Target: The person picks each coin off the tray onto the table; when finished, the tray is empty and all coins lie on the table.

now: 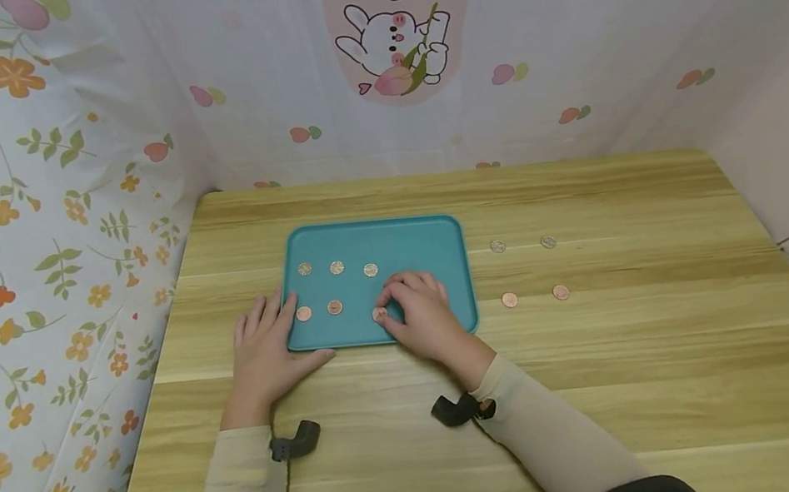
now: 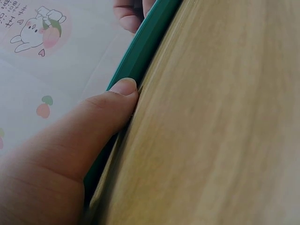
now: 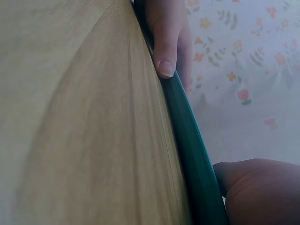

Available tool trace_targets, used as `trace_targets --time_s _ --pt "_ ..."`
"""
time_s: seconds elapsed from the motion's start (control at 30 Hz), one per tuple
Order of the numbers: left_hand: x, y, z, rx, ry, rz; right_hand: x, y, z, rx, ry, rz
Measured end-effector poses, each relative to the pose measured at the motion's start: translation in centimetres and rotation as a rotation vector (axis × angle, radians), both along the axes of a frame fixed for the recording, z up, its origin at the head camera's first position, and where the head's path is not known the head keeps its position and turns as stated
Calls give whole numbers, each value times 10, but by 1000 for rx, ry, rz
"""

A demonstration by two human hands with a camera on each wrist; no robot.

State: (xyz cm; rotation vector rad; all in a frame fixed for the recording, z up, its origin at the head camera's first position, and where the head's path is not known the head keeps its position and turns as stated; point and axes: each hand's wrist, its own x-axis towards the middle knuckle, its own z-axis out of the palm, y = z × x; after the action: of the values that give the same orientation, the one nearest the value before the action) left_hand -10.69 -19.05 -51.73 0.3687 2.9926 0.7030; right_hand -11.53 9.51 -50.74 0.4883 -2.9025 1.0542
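Note:
A shallow teal tray (image 1: 408, 236) lies on the wooden table. My left hand (image 1: 269, 352) rests at its left end, fingers spread over the left rim and thumb along the front edge. In the left wrist view the left thumb (image 2: 105, 105) presses against the tray's side. Over the tray's front half, my right hand (image 1: 422, 313) pinches a copper coin (image 1: 378, 315) between thumb and forefinger, low at the tray's floor. Two more copper coins, one of them a plain-looking coin (image 1: 304, 313), lie left of it. Behind them, three duller coins form a row, including a middle coin (image 1: 337, 267).
Right of the tray, two silvery coins, one a near coin (image 1: 497, 247), lie behind two copper coins, one a left coin (image 1: 510, 299). A printed cloth (image 1: 248, 65) hangs behind the table (image 1: 651, 344), and flowered cloth covers the left side. Both wrists carry black camera mounts (image 1: 296, 440).

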Motion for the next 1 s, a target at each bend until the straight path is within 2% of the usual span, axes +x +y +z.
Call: trace_targets --time_s 0.33,0.47,0.7,0.87,1.0 --pt "1 1 1 12 4 -2 -1 3 -3 -80 78 87" --pt "1 0 1 11 5 -3 1 3 -1 -73 97 121" --pt "1 0 0 15 13 -2 2 4 -5 -47 179 178" --pt "1 1 1 15 16 -3 2 5 -5 -30 184 190" --pt "2 1 2 14 11 -4 2 6 -6 -56 190 191"
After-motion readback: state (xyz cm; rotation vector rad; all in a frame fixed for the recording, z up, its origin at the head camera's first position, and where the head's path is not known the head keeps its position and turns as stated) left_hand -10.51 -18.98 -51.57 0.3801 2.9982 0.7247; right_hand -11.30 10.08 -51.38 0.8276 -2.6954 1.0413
